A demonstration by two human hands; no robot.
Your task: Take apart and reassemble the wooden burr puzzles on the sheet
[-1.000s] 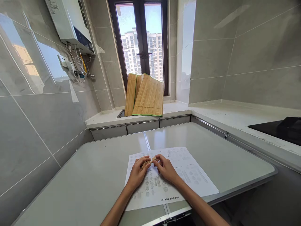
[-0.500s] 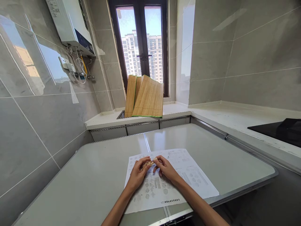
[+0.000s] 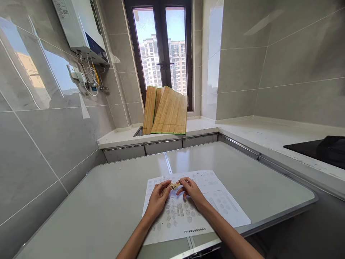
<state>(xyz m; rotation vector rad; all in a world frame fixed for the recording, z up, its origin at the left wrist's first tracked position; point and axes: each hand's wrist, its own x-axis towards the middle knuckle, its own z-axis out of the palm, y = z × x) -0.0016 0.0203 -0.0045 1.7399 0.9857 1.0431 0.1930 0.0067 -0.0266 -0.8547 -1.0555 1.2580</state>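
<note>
My left hand (image 3: 157,200) is closed around several small pale wooden puzzle pieces, mostly covered by its fingers. A light notched wooden puzzle piece (image 3: 175,186) shows between the two hands. My right hand (image 3: 193,193) pinches its right end with thumb and forefinger, the other fingers curled loosely below. The piece's left end meets the left fingertips; whether it is joined to the other pieces I cannot tell. Beneath both hands lies a large white paper sheet (image 3: 223,207) printed with small grey diagrams and a line of bold characters along its near edge.
The sheet rests on a pale folding table (image 3: 107,201) with a metal seam across its middle. Beyond it, a folded bamboo mat (image 3: 171,111) leans at the window on a white counter (image 3: 199,126). A black cooktop (image 3: 320,151) sits at right, a water heater (image 3: 83,32) at upper left.
The wooden piece between the hands has turned and now shows more of its notched side. My right hand has shifted slightly right and up; my left hand stays almost in place.
</note>
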